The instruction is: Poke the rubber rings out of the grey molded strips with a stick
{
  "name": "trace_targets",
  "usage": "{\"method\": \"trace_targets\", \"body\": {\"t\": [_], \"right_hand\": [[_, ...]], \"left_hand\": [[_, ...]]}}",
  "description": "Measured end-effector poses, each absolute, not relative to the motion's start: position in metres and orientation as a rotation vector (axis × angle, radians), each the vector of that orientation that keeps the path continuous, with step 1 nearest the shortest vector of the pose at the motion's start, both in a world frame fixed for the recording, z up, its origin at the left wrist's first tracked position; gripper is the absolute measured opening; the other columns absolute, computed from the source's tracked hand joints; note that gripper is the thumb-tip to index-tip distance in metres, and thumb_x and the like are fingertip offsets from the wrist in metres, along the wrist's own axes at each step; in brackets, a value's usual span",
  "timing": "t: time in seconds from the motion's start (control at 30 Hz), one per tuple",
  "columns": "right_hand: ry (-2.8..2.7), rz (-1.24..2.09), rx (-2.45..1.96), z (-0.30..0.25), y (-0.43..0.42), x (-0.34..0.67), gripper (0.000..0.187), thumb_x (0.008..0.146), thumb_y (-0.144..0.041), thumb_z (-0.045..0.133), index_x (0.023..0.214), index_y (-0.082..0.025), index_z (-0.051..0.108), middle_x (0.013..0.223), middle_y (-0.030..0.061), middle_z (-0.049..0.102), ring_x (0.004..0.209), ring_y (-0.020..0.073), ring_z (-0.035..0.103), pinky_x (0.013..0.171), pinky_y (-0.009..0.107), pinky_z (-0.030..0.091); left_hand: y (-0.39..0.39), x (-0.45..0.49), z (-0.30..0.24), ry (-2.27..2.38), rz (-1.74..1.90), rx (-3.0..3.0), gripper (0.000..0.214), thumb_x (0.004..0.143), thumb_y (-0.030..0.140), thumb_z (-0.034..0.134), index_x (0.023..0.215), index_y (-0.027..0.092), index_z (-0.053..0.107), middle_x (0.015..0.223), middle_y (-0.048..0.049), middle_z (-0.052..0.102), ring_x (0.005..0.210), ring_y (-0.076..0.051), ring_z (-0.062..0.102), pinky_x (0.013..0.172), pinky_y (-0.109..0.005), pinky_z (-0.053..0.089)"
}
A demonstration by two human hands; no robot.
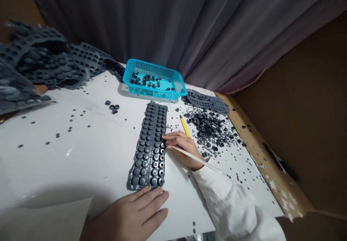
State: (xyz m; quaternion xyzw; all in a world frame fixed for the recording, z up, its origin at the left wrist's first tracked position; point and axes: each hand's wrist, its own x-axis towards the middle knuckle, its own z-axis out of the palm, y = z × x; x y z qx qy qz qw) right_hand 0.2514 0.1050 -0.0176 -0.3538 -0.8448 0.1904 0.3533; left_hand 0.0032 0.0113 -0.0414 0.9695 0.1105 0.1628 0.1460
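Note:
A dark grey rubber sheet (148, 147) with rows of round raised caps lies lengthwise in front of me. Several caps in its near right rows show small holes in their tops. My left hand (135, 212) rests flat, fingers stretched out, at the sheet's near edge. My right hand (183, 148) is closed in a pinch on a slim white stick-like tool (199, 159), its fingertips at the sheet's right edge. The tool's tip is hidden by the fingers.
A blue perforated basket (154, 95) holding small black pieces stands at the back. To the right are a dark pile of loose bits (210, 127), a yellow pencil-like tool (184, 126) and another grey sheet (207, 101). Punched sheets (54, 58) and a plastic bag (18, 89) crowd the left.

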Motion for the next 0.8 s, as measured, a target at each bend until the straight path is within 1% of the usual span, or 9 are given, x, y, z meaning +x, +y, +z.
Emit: {"method": "trace_targets", "body": {"t": [0.1, 0.2, 0.37, 0.43, 0.5, 0.57, 0.63, 0.7, 0.8], "right_hand": [[-2.341, 0.277, -0.868, -0.017, 0.108, 0.253, 0.006, 0.089, -0.016, 0.058, 0.088, -0.020, 0.062, 0.107, 0.0093, 0.072, 0.099, 0.0211, 0.065, 0.084, 0.039, 0.054], [-2.420, 0.076, -0.867, -0.017, 0.111, 0.256, 0.011, 0.091, -0.015, 0.053, 0.092, -0.019, 0.063, 0.111, 0.0111, 0.071, 0.095, 0.0217, 0.066, 0.081, 0.038, 0.054], [-2.114, -0.028, -1.169, -0.018, 0.114, 0.262, 0.014, 0.093, -0.017, 0.048, 0.090, -0.019, 0.061, 0.106, 0.0115, 0.072, 0.098, 0.0220, 0.067, 0.085, 0.037, 0.053], [-1.924, -0.011, -1.330, -0.017, 0.113, 0.264, 0.011, 0.092, -0.022, 0.051, 0.089, -0.020, 0.061, 0.100, 0.0099, 0.073, 0.095, 0.0219, 0.069, 0.080, 0.033, 0.055], [-1.788, 0.028, -1.473, -0.016, 0.111, 0.264, 0.012, 0.092, -0.028, 0.053, 0.089, -0.020, 0.062, 0.086, 0.0070, 0.074, 0.077, 0.0201, 0.072, 0.066, 0.028, 0.055], [-1.731, 0.129, -1.530, -0.014, 0.106, 0.261, 0.015, 0.091, -0.031, 0.054, 0.089, -0.020, 0.063, 0.063, 0.0013, 0.070, 0.053, 0.0159, 0.066, 0.053, 0.025, 0.051], [-1.746, 0.285, -1.467, -0.012, 0.099, 0.256, 0.015, 0.090, -0.032, 0.056, 0.087, -0.020, 0.063, 0.050, -0.0029, 0.062, 0.039, 0.0125, 0.057, 0.045, 0.023, 0.046], [-1.827, 0.450, -1.325, -0.010, 0.094, 0.250, 0.015, 0.088, -0.032, 0.060, 0.082, -0.020, 0.065, 0.054, -0.0012, 0.064, 0.041, 0.0114, 0.056, 0.044, 0.022, 0.045], [-1.960, 0.614, -1.078, -0.009, 0.090, 0.243, 0.015, 0.085, -0.031, 0.064, 0.078, -0.019, 0.066, 0.073, 0.0060, 0.070, 0.063, 0.0155, 0.066, 0.056, 0.025, 0.052]], "left_hand": [[0.012, 0.003, -0.041, 0.308, 0.490, 2.781, 0.040, 0.096, 0.027, 0.042, 0.133, 0.015, 0.048, 0.145, -0.0112, 0.044, 0.131, -0.025, 0.044, 0.109, -0.037, 0.038], [0.015, 0.002, -0.032, 0.324, 0.523, 2.770, 0.038, 0.095, 0.021, 0.043, 0.132, 0.015, 0.049, 0.144, -0.0102, 0.046, 0.131, -0.024, 0.044, 0.109, -0.036, 0.037], [0.021, -0.001, -0.008, 0.305, 0.492, 2.832, 0.039, 0.094, 0.025, 0.041, 0.130, 0.012, 0.051, 0.138, -0.0117, 0.052, 0.126, -0.022, 0.050, 0.103, -0.030, 0.043], [0.022, -0.002, -0.001, 0.336, 0.522, 2.831, 0.038, 0.094, 0.025, 0.041, 0.128, 0.013, 0.053, 0.136, -0.0105, 0.055, 0.125, -0.020, 0.051, 0.104, -0.028, 0.042], [0.022, -0.002, 0.001, 0.347, 0.534, 2.835, 0.037, 0.094, 0.025, 0.043, 0.127, 0.013, 0.054, 0.134, -0.0090, 0.056, 0.124, -0.018, 0.051, 0.104, -0.025, 0.041], [0.022, -0.002, -0.001, 0.331, 0.522, 2.849, 0.037, 0.094, 0.025, 0.043, 0.127, 0.013, 0.054, 0.135, -0.0089, 0.056, 0.124, -0.019, 0.051, 0.103, -0.026, 0.042], [0.021, -0.001, -0.009, 0.313, 0.528, 2.868, 0.038, 0.094, 0.026, 0.043, 0.128, 0.013, 0.053, 0.136, -0.0097, 0.054, 0.125, -0.020, 0.050, 0.103, -0.028, 0.043], [0.018, 0.001, -0.020, 0.319, 0.571, 2.895, 0.038, 0.093, 0.026, 0.044, 0.128, 0.014, 0.053, 0.138, -0.0099, 0.052, 0.126, -0.022, 0.049, 0.102, -0.031, 0.044], [0.013, 0.003, -0.036, 0.345, 0.556, 2.910, 0.039, 0.092, 0.027, 0.047, 0.129, 0.017, 0.052, 0.143, -0.0088, 0.046, 0.129, -0.023, 0.046, 0.102, -0.035, 0.044]]}}
